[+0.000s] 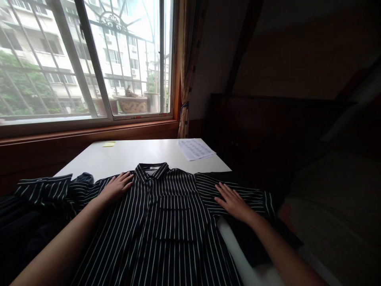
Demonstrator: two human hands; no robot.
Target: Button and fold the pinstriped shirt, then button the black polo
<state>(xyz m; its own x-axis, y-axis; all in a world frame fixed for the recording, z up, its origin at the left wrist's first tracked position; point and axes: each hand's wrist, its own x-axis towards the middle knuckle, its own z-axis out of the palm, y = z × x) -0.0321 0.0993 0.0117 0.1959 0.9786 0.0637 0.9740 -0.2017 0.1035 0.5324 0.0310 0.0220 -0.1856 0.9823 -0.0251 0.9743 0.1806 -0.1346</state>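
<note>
A black shirt with white stripes (175,222) lies spread front side up, its collar toward the window and its front closed. My left hand (118,186) rests flat on the shirt's shoulder beside the collar, fingers stretched out. On the sleeve at the right, my right hand (233,201) lies flat with its fingers slightly spread. The other sleeve (44,190) reaches out to the left, past the table's edge. A chest pocket (174,202) shows on the shirt front. The lower hem is out of view.
The white table (145,149) carries a yellow sticky note (109,144) and printed sheets (196,149) at its far side. Dark cloth (83,178) lies by the left sleeve. Beyond the table are a barred window (127,59) and a curtain (187,67). Dark furniture (256,131) stands at the right.
</note>
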